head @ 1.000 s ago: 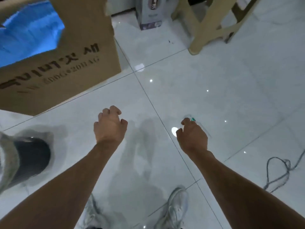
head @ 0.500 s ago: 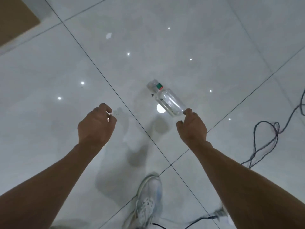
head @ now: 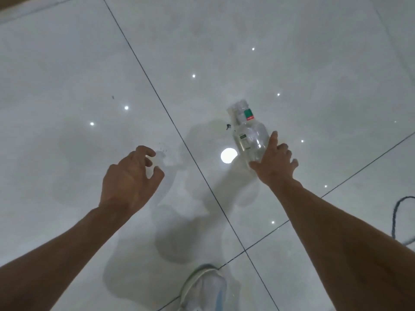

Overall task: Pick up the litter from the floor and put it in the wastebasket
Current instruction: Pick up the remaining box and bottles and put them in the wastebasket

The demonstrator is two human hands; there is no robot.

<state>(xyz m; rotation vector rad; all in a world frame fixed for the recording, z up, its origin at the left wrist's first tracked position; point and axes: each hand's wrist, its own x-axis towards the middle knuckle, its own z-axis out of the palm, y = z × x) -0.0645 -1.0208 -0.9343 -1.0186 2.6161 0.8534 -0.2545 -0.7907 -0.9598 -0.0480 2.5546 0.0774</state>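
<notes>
Right hand (head: 275,163) at 3 o'clock, fingers spread over the base of a clear plastic bottle (head: 249,133) lying on the tiled floor (head: 314,63), left hand (head: 129,180) at 9 o'clock, fingers loosely curled, empty

A single head-worn wide-angle view looks steeply down from standing height onto the tiled floor (head: 292,52), both forearms reaching in from the bottom edge.

Bottle (head: 249,133) lies on the floor (head: 67,63) ahead of me, right of the long tile seam. My right hand (head: 275,162) is on its near end, fingers spread. My left hand (head: 129,178) hangs left of the seam, apart from it. My shoe (head: 205,288) below, cable (head: 397,212) far right.
</notes>
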